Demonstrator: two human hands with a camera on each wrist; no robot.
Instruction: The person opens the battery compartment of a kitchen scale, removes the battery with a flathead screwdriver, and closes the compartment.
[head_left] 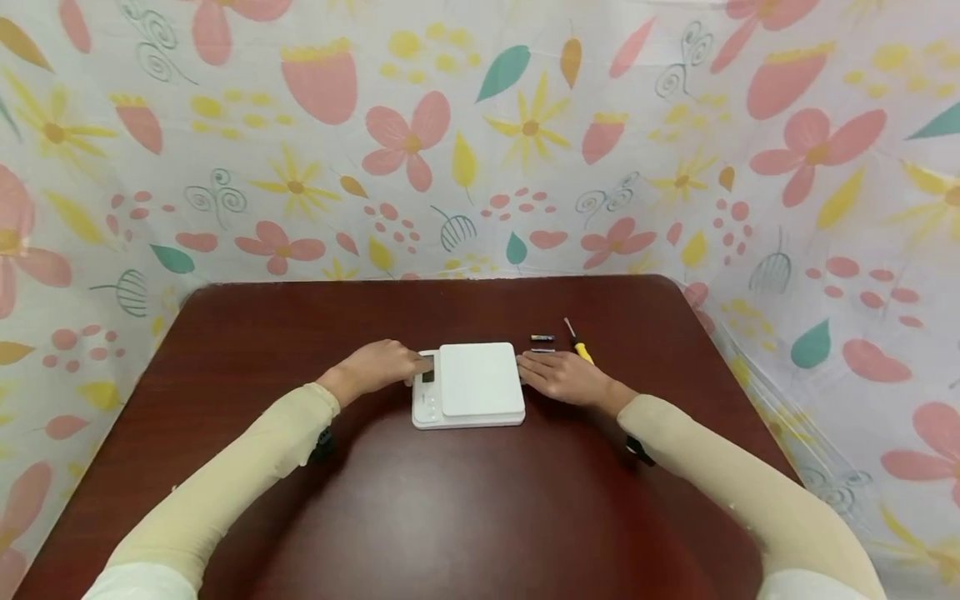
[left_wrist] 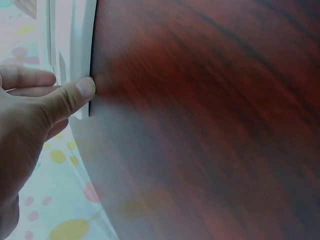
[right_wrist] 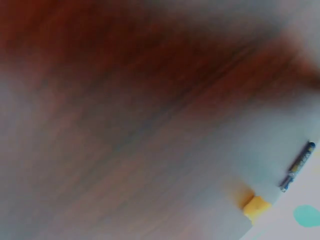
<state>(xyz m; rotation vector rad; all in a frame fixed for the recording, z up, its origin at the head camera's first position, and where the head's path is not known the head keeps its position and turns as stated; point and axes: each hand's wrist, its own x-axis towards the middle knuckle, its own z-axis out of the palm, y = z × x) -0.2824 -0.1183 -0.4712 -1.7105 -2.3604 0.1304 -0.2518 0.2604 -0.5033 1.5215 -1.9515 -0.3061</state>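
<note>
A white kitchen scale (head_left: 482, 380) lies flat on the table, its dark display (head_left: 428, 369) on the left side. My left hand (head_left: 378, 368) grips the scale's left edge. In the left wrist view, the thumb (left_wrist: 75, 97) presses on the side of the scale (left_wrist: 80, 45) and a finger reaches over its top. At the opposite side, my right hand (head_left: 561, 377) touches the scale's right edge with extended fingers. The right wrist view does not show that hand.
Beyond my right hand lie a battery (head_left: 542, 337), a second small slim object (head_left: 543, 351) and a screwdriver (head_left: 579, 342) with a yellow handle. The dark red wooden table (head_left: 450, 508) meets a flower-patterned curtain (head_left: 480, 167) at the back and sides.
</note>
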